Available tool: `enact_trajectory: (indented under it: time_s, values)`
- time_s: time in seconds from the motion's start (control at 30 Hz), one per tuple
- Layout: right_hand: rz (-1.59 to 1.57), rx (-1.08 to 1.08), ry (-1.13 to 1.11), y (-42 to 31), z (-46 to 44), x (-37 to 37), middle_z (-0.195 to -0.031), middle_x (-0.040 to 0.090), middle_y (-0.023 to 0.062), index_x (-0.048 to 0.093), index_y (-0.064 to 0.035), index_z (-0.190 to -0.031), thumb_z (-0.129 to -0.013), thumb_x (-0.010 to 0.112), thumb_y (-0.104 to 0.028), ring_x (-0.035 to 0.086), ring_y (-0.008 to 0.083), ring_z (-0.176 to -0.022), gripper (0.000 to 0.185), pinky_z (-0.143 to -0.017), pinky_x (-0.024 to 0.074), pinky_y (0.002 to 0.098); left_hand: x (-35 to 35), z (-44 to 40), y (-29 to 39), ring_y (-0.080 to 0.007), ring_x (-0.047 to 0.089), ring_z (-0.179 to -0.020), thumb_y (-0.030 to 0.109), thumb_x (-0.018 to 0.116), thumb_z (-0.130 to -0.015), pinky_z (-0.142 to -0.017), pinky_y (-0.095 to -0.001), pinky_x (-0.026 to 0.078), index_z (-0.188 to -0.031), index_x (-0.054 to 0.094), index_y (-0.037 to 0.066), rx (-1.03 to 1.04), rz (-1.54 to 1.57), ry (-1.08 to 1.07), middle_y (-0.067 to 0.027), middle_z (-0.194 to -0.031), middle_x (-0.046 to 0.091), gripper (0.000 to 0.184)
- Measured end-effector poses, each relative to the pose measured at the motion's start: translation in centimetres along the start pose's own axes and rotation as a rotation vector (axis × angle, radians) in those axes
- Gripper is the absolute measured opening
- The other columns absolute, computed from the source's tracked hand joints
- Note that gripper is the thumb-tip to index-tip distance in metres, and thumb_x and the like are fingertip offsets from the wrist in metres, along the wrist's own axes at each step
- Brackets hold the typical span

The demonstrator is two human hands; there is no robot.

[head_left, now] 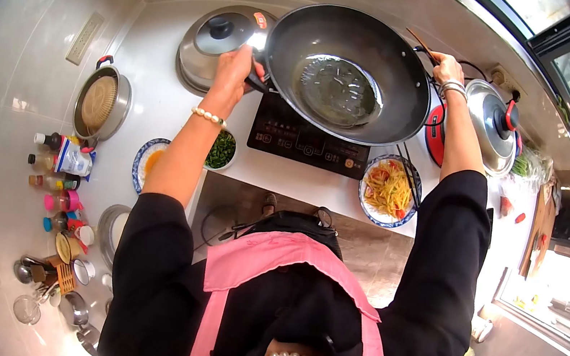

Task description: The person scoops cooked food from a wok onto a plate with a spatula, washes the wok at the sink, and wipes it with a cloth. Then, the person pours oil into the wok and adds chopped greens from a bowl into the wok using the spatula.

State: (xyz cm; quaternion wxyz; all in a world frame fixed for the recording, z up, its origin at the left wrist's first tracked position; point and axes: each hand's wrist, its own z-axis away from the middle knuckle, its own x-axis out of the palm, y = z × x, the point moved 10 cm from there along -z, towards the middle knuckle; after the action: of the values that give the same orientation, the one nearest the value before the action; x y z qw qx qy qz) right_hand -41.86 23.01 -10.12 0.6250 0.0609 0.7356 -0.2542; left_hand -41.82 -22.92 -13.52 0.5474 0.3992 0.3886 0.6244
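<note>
A large dark wok [284,54] hangs tilted over the black induction cooker [308,145], with clear liquid pooled in its bottom. My left hand [233,72] is wrapped round the wok's handle on the left. On the right side, my right hand [449,70] is closed at the wok's small side handle, with a thin wooden stick showing beside the fingers. A plate of shredded yellow and red vegetables [388,187], with dark chopsticks [409,168] across its edge, stands to the right of the cooker. Chopped greens [220,150] fill a bowl near my left forearm.
Behind my left hand is a domed steel lid [200,46]; another lidded pot [490,127] stands at right. A pan with a steamer rack [101,105], bottles [63,201] and utensils [65,278] line the left. A blue-rimmed plate [140,158] is partly behind my left forearm.
</note>
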Motion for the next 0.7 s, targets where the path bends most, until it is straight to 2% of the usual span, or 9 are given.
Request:
enact_trajectory:
  time_s: [0.13, 0.2, 0.3, 0.4, 0.47, 0.67, 0.7]
  values:
    - [0.015, -0.019, -0.004, -0.8, -0.9, 0.1, -0.106, 0.058, 0.0130, 0.063, -0.0231, -0.103, -0.072, 0.048, -0.005, 0.054, 0.0277, -0.101, 0.039, -0.089, 0.0405, 0.0363, -0.5, -1.1, 0.0, -0.0193, 0.048, -0.043, 0.023, 0.045, -0.080, -0.038, -0.0298, 0.042, -0.072, 0.050, -0.004, -0.018, -0.003, 0.002, -0.0133, -0.051, 0.051, 0.028]
    - [-0.002, -0.001, 0.021, -1.1, -0.7, -0.1, -0.106, 0.058, 0.0132, 0.062, -0.0237, -0.104, -0.071, 0.048, -0.004, 0.054, 0.0278, -0.101, 0.041, -0.090, 0.0404, 0.0357, -0.9, -1.9, -1.3, -0.0188, 0.049, -0.044, 0.022, 0.044, -0.079, -0.038, -0.0292, 0.041, -0.070, 0.049, -0.002, -0.014, 0.017, -0.001, -0.0115, -0.050, 0.050, 0.026]
    - [-0.035, -0.057, 0.043, -1.4, -1.0, -0.1, -0.104, 0.059, 0.0155, 0.060, -0.0236, -0.109, -0.064, 0.047, -0.003, 0.054, 0.0291, -0.101, 0.051, -0.088, 0.0403, 0.0355, -2.0, -2.4, -2.7, -0.0186, 0.049, -0.044, 0.022, 0.044, -0.079, -0.038, -0.0290, 0.040, -0.069, 0.048, 0.000, -0.004, 0.013, -0.015, -0.0106, -0.050, 0.049, 0.025]
    - [-0.030, -0.054, 0.053, -1.8, -1.3, -0.1, -0.103, 0.060, 0.0147, 0.059, -0.0262, -0.110, -0.063, 0.047, -0.004, 0.055, 0.0294, -0.100, 0.053, -0.086, 0.0414, 0.0354, -2.1, -2.9, -3.0, -0.0183, 0.049, -0.043, 0.023, 0.044, -0.080, -0.038, -0.0293, 0.040, -0.067, 0.047, 0.001, -0.003, 0.091, -0.012, -0.0103, -0.050, 0.049, 0.026]
    - [-0.024, -0.085, -0.023, -1.2, -2.3, 0.9, -0.101, 0.061, 0.0136, 0.059, -0.0269, -0.110, -0.063, 0.047, -0.007, 0.058, 0.0271, -0.095, 0.053, -0.082, 0.0435, 0.0342, -2.0, -3.2, -3.4, -0.0181, 0.048, -0.043, 0.023, 0.044, -0.081, -0.038, -0.0298, 0.041, -0.067, 0.047, 0.001, -0.002, 0.129, -0.051, -0.0104, -0.050, 0.049, 0.026]
    - [0.144, -0.221, 0.069, -0.3, -3.7, 1.7, -0.104, 0.061, 0.0096, 0.057, -0.0255, -0.113, -0.063, 0.051, -0.012, 0.057, 0.0250, -0.097, 0.052, -0.084, 0.0425, 0.0335, -1.4, -3.0, -2.5, -0.0196, 0.054, -0.052, 0.022, 0.047, -0.081, -0.047, -0.0310, 0.046, -0.080, 0.053, -0.006, 0.046, 0.183, -0.085, -0.0128, -0.060, 0.054, 0.029]
    - [0.103, -0.216, 0.028, 0.8, -4.9, 2.5, -0.101, 0.063, 0.0077, 0.058, -0.0257, -0.112, -0.063, 0.050, -0.014, 0.059, 0.0212, -0.093, 0.050, -0.081, 0.0434, 0.0310, -1.0, -3.5, -2.2, -0.0204, 0.055, -0.054, 0.022, 0.048, -0.081, -0.048, -0.0320, 0.047, -0.082, 0.052, -0.007, 0.118, 0.204, -0.157, -0.0137, -0.062, 0.055, 0.029]
